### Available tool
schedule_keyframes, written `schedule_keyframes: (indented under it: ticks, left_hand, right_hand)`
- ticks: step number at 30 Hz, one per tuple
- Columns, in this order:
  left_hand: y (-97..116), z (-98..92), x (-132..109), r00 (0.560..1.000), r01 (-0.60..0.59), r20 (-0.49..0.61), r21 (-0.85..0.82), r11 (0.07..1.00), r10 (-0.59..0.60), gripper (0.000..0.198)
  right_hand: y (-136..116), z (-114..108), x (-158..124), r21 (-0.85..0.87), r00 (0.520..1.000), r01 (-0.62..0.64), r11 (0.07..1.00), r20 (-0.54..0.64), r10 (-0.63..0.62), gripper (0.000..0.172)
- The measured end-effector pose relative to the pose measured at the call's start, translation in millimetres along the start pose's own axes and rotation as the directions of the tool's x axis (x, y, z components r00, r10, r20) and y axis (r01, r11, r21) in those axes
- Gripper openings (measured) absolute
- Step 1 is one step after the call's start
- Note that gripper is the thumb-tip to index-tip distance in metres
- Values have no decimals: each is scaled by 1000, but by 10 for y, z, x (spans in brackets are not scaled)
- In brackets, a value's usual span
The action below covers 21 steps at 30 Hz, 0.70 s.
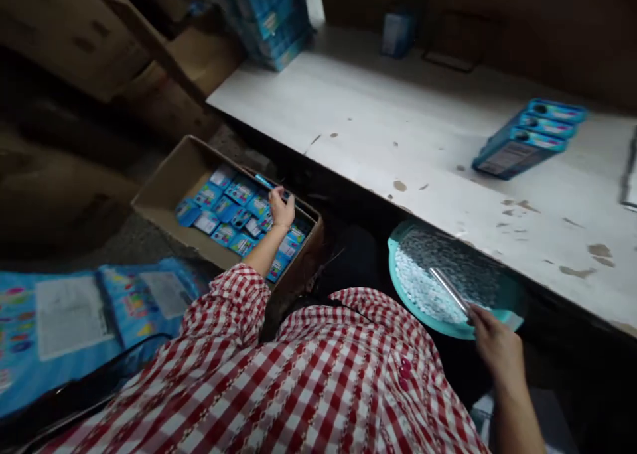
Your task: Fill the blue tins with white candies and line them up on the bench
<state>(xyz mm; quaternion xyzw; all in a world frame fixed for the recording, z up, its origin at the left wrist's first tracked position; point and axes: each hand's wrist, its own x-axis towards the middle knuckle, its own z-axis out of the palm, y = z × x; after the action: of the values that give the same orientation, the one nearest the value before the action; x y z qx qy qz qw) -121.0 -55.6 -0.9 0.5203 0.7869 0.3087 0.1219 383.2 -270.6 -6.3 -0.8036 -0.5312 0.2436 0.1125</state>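
Observation:
My left hand [281, 208] reaches into an open cardboard carton [164, 175] packed with several small blue boxes [241, 192]. Its fingers are closed on a blue box [263, 181] at the carton's far side; only an edge of that box shows. My right hand [500, 348] grips a shiny, narrow metal bar [448, 292], whose full shape I cannot make out. The bar slants over a turquoise basin [398, 285] of small whitish pieces [418, 285], which lie partly in the table's shadow.
A white table [368, 135] with worn patches runs across, overhanging the basin. On it stand three blue boxes [522, 139], a single box [397, 34] and a stack of blue packs [273, 22]. Large blue packages [124, 308] lie at left, below brown cartons [60, 195].

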Motion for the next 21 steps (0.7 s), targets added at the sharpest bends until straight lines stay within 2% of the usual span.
schedule_keyframes:
  ticks: [1,2,4,6,8,9,12,14,18,21]
  left_hand:
    - [-299,-61,-83,984,102,133,115,988,-117,44]
    - [-548,-101,-180,942,168,248,242,956,-228,48]
    - [-909,-137,-384,831,240,353,471,849,-430,62]
    - [-1128,-146,-550,748,226,406,587,777,-525,73]
    - [-1259,-157,-660,709,162,491,585,795,-506,78]
    - [-1304,-170,-700,700,128,533,561,818,-476,81]
    - [-1401,-235,-808,722,79,588,454,888,-365,95]
    - [-1445,-290,-893,728,75,607,390,918,-317,96]
    - [-1455,-393,-1008,736,168,563,385,908,-375,78]
    - [-1302,-496,-927,781,254,459,385,887,-424,68]
  right_hand:
    - [-14,-6,51,-23,1000,4,1000,20,-4,48]
    - [-37,-21,94,-49,999,8,999,40,-6,49]
    - [-103,-63,155,-94,998,6,996,58,0,50]
    - [-180,-104,189,-116,999,-3,993,52,9,51]
    - [-254,-127,206,-102,999,-12,995,52,18,51]
    - [-286,-130,211,-90,998,-17,996,59,22,51]
    - [-351,-109,230,-70,994,-40,997,96,47,52]
    - [-368,-78,254,-70,992,-44,997,119,52,53]
    - [-352,-35,321,-42,990,-12,999,139,17,51]
    - [-303,-47,364,-17,993,34,999,114,-32,49]
